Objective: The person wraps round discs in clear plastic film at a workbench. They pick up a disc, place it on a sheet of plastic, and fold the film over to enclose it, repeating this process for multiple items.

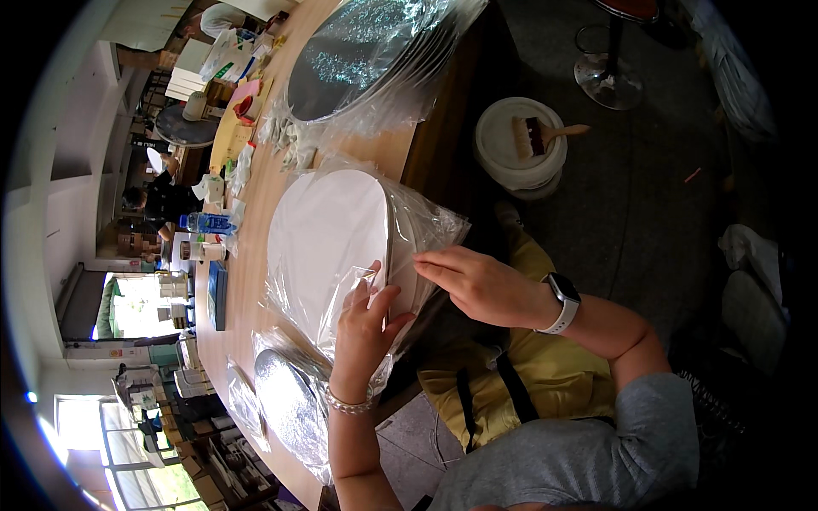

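A stack of round white boards (pixel 328 230) lies at the table edge in front of me, inside a clear plastic bag (pixel 439 223). My left hand (pixel 365 319), with a beaded bracelet at the wrist, rests on the bag over the near part of the boards. Its thumb stands apart from its fingers. On the other side of the stack's rim, my right hand (pixel 477 285) pinches the plastic with its fingertips. A watch with a white strap (pixel 562 304) is on that wrist.
Silver discs in plastic lie on the table (pixel 243 311): a large stack (pixel 358 60) beyond the boards, smaller ones (pixel 290 400) nearer. A brush (pixel 545 134) lies on a white bucket (pixel 503 175) at right. A bottle (pixel 207 223) stands at left; a person (pixel 166 196) is farther off.
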`<control>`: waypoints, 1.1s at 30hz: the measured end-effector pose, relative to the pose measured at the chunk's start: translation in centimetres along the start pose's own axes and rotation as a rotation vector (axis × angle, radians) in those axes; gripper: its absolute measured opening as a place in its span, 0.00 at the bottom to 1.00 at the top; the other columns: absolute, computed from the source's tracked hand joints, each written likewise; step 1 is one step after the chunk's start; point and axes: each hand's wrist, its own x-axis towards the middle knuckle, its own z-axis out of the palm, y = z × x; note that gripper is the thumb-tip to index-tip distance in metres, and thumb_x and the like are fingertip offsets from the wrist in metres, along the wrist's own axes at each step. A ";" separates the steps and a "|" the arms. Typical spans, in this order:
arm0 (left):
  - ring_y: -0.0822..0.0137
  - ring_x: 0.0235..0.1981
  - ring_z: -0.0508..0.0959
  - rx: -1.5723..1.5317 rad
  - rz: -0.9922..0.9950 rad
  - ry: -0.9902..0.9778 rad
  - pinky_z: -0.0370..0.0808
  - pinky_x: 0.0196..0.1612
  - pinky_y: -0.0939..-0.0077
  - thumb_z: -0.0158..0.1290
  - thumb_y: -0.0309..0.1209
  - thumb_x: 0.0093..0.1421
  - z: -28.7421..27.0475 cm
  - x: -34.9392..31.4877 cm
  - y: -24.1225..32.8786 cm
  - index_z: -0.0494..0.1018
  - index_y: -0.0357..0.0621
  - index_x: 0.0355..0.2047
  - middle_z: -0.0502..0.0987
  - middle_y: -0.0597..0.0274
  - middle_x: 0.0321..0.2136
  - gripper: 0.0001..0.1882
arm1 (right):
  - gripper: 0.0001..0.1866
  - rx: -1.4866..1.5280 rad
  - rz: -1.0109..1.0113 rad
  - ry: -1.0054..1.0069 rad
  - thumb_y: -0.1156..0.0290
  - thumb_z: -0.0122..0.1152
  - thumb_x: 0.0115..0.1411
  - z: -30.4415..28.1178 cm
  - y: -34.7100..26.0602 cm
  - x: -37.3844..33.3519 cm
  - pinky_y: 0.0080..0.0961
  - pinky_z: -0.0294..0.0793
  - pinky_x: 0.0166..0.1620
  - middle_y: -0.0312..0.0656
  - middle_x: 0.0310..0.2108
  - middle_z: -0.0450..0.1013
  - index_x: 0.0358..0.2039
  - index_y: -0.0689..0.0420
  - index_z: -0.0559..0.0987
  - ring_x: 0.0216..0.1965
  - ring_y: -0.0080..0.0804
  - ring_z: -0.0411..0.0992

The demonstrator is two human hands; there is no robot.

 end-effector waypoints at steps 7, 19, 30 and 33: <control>0.54 0.45 0.77 -0.046 -0.014 -0.039 0.78 0.36 0.69 0.63 0.22 0.45 -0.4 -0.1 0.1 0.72 0.44 0.41 0.72 0.46 0.50 0.21 | 0.19 -0.001 -0.002 0.000 0.80 0.50 0.55 -0.1 -0.1 0.0 0.33 0.70 0.53 0.54 0.49 0.68 0.48 0.71 0.70 0.50 0.46 0.69; 0.49 0.43 0.76 0.144 -0.017 -0.025 0.77 0.42 0.62 0.61 0.27 0.47 0.5 0.0 0.6 0.72 0.46 0.38 0.66 0.47 0.56 0.17 | 0.18 0.013 -0.003 0.013 0.80 0.50 0.55 -0.1 0.1 0.1 0.33 0.70 0.53 0.54 0.49 0.68 0.47 0.71 0.70 0.50 0.46 0.69; 0.51 0.41 0.78 0.102 0.099 0.090 0.79 0.39 0.64 0.53 0.19 0.47 0.2 -1.5 -0.6 0.66 0.49 0.54 0.67 0.47 0.55 0.31 | 0.18 0.146 0.069 -0.073 0.80 0.51 0.54 0.2 -1.3 0.3 0.33 0.73 0.49 0.52 0.47 0.69 0.46 0.70 0.70 0.46 0.47 0.71; 0.52 0.37 0.79 0.095 0.080 0.165 0.79 0.35 0.66 0.54 0.20 0.48 0.3 -2.3 -1.4 0.63 0.44 0.55 0.70 0.47 0.51 0.31 | 0.14 0.652 0.495 -0.217 0.75 0.51 0.58 0.8 -2.2 1.4 0.33 0.75 0.46 0.47 0.44 0.71 0.44 0.68 0.71 0.42 0.41 0.74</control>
